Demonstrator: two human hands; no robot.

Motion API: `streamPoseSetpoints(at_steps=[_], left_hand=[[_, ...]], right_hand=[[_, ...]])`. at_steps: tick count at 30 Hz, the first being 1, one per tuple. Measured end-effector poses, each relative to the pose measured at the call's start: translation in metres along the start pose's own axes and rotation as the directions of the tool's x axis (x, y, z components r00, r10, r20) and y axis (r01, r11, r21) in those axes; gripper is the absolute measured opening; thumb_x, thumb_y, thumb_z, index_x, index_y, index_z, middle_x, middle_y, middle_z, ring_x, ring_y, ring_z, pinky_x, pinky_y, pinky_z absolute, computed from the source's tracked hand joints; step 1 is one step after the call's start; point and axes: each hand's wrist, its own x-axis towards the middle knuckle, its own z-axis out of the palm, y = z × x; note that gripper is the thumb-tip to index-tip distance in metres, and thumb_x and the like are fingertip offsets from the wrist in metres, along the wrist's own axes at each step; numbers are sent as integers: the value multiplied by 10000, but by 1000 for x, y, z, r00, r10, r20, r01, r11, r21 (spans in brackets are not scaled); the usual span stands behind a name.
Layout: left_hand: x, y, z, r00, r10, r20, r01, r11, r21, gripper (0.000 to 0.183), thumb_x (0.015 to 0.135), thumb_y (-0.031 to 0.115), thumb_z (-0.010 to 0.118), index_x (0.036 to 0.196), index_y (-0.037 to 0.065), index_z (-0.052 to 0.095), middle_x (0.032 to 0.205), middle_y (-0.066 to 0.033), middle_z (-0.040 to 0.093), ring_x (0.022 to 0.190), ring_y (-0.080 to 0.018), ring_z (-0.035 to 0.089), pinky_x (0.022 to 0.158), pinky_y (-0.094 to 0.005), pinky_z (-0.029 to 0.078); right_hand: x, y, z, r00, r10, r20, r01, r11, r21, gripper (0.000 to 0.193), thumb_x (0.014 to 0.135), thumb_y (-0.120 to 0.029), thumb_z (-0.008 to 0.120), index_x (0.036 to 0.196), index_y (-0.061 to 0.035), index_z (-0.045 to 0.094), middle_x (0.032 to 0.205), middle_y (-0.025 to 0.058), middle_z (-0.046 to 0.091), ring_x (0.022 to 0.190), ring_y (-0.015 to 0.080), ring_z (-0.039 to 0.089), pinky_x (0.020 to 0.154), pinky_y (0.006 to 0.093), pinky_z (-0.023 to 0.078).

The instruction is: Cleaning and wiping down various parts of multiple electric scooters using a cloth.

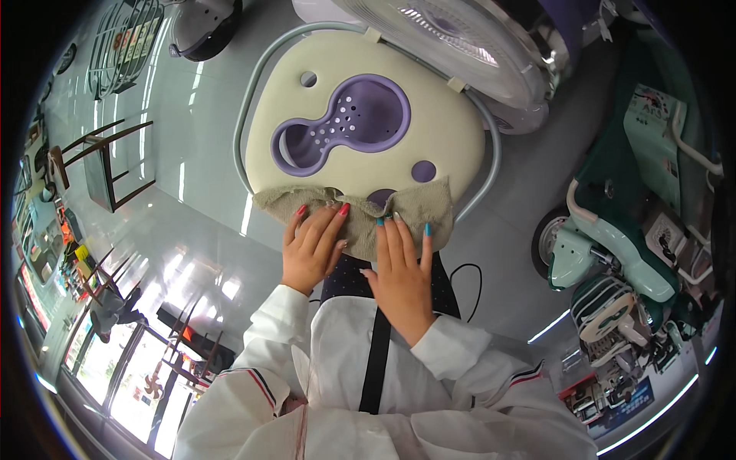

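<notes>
A greenish-brown cloth (360,231) lies rumpled along the near edge of a cream board (452,123) with a purple, perforated double-bowl recess (371,107) in it. My left hand (313,244) rests on the cloth's left half, palm down, its fingers stretched forward and somewhat spread. To its right, my right hand (404,274) also lies flat on the cloth with fingers extended. Neither hand grips the cloth. Several purple round spots, one of them a disc (423,170), dot the board. The cloth partly covers one of them.
A grey tubular rail (239,115) curves around the board. Behind it stands a large machine with a clear round cover (460,46). A green scooter (613,238) is at the right, a dark chair (107,165) at the left. A thin black cable (477,287) loops beside my legs.
</notes>
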Motion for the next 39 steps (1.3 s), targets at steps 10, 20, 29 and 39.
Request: streamPoseSetpoints(at_steps=[10, 20, 29, 39], left_hand=[[25, -23, -25, 977, 205, 64, -198, 975, -106, 497, 779, 194, 611, 1254, 97, 502, 1096, -34, 621, 1017, -164, 596, 992, -391, 355], [44, 58, -46, 714, -496, 494, 493, -145, -858, 623, 909, 141, 415, 1458, 87, 128, 1494, -251, 96, 1356, -270, 232, 1091, -352, 203], [55, 60, -46, 627, -556, 545, 116, -626, -771, 617, 886, 319, 442, 1434, 184, 193, 1441, -160, 270, 1348, -285, 213, 1106, -415, 155], [34, 22, -46, 876, -302, 376, 467, 335, -818, 821, 710, 18, 456, 1410, 6, 27, 1348, -332, 349, 1296, -411, 333, 1053, -428, 265]], right_hand=[[35, -62, 8, 898, 439, -31, -216, 501, 838, 751, 799, -229, 593, 1327, 127, 195, 1352, 304, 216, 1271, 425, 239, 1058, 572, 124], [66, -50, -50, 881, 355, 312, 119, -806, 579, 571, 776, -53, 472, 1314, -18, 283, 1287, 127, 376, 1233, 203, 346, 1044, 330, 253], [49, -28, -30, 917, 310, 252, 250, -937, 245, 529, 793, -65, 442, 1306, -9, 330, 1256, 68, 427, 1162, 129, 358, 992, 293, 280], [37, -6, -23, 946, 170, 277, -182, -429, 885, 725, 779, -4, 432, 1421, 67, 102, 1439, 169, 248, 1312, 224, 294, 1040, 301, 285]])
